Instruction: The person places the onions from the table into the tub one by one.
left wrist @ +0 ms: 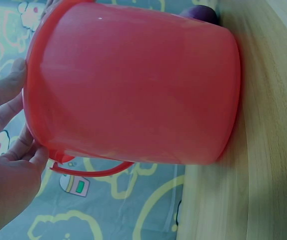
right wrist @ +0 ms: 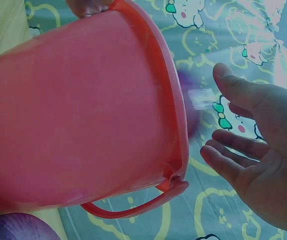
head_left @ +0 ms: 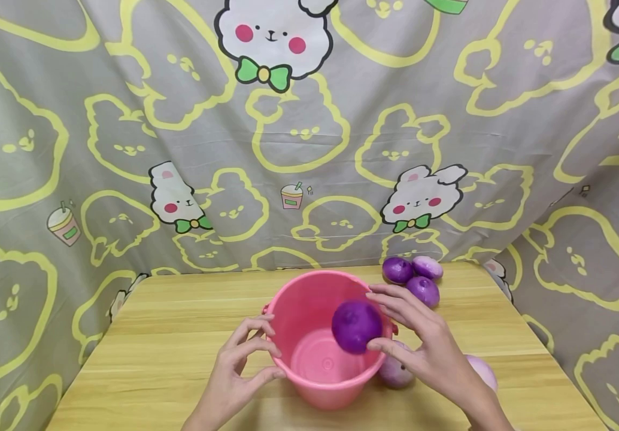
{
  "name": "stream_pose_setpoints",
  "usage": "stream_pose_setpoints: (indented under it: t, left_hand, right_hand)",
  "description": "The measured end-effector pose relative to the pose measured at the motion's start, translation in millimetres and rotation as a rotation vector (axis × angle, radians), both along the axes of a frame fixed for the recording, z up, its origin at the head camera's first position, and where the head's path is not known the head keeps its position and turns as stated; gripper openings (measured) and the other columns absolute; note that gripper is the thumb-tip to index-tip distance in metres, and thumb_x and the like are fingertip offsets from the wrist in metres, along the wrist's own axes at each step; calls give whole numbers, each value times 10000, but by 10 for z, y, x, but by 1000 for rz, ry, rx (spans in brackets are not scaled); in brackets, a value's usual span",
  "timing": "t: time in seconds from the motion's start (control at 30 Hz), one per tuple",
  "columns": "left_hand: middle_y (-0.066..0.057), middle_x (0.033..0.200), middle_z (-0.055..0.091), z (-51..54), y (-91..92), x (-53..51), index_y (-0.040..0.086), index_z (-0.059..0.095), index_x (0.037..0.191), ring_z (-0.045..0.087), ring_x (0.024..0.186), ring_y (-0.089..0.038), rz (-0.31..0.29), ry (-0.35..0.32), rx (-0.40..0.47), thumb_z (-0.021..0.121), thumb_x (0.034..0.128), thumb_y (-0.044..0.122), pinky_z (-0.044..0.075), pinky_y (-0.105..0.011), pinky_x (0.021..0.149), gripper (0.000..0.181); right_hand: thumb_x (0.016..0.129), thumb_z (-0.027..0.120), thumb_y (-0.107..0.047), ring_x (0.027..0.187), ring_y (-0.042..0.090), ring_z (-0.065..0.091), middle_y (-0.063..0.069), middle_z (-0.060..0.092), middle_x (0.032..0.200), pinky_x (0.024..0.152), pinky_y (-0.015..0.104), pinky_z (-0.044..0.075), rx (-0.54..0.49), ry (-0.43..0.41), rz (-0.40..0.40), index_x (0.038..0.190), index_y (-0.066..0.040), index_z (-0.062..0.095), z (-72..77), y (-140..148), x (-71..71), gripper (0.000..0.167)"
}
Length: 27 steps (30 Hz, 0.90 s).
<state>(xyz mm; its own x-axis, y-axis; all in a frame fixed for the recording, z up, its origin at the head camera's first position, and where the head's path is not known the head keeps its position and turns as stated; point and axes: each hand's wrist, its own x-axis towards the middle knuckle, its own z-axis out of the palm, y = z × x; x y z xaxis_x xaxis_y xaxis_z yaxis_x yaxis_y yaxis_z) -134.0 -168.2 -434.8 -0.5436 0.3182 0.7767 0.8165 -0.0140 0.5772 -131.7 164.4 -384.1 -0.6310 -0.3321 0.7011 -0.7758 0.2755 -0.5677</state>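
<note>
A pink bucket (head_left: 327, 392) stands upright on the wooden table; its wall (left wrist: 133, 85) fills much of the left wrist view. My left hand (head_left: 234, 368) holds the left side of its rim, with thumb and fingertips on the edge. Over the bucket's opening is a dark purple onion (head_left: 357, 326), blurred and partly hidden by the rim in the right wrist view. Beside it, my right hand (head_left: 430, 344) is at the right of the rim. In the right wrist view the fingers of this hand (right wrist: 268, 145) are spread apart, with a gap between them and the onion.
Purple onions (head_left: 422, 291) lie in a group at the table's back right. A paler onion (head_left: 396, 371) sits against the bucket's right side, and another (head_left: 483, 372) is partly behind my right forearm. A patterned curtain (head_left: 309, 149) surrounds the table (head_left: 180, 305).
</note>
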Motion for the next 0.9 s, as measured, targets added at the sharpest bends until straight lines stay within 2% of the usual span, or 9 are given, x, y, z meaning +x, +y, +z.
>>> stream_pose_setpoints:
  t: [0.2, 0.37, 0.67, 0.9]
  left_hand:
    - [-163, 1163, 548, -49, -11, -19, 45, 704, 996, 472, 1352, -381, -11, 20, 6, 857, 753, -66, 376, -429, 1220, 308]
    - [-164, 1164, 548, -66, -17, -31, 41, 704, 999, 472, 1343, -394, -19, 37, 10, 858, 765, -46, 381, -429, 1221, 294]
    - [-163, 1175, 550, -70, -28, -29, 45, 706, 998, 459, 1352, -415, -15, 17, 2, 856, 761, -57, 384, -420, 1216, 298]
    - [-161, 1172, 550, -58, -14, -36, 32, 702, 990, 466, 1361, -376, -14, 29, 3, 857, 762, -53, 386, -413, 1215, 288]
  right_hand:
    - [726, 880, 86, 1238, 192, 639, 139, 554, 1417, 962, 348, 589, 7, -3, -15, 1387, -45, 605, -4, 7, 7, 728]
    - [720, 883, 81, 1232, 183, 638, 179, 570, 1396, 967, 331, 585, 19, 22, -23, 1364, -38, 622, -1, 7, 13, 706]
    - [746, 883, 40, 1179, 198, 669, 154, 604, 1374, 995, 277, 572, 40, 37, -58, 1357, -74, 637, 53, 63, 44, 668]
    - [753, 870, 50, 1266, 232, 596, 99, 628, 1365, 1062, 203, 510, 89, 61, -128, 1325, -128, 672, 116, 183, 66, 631]
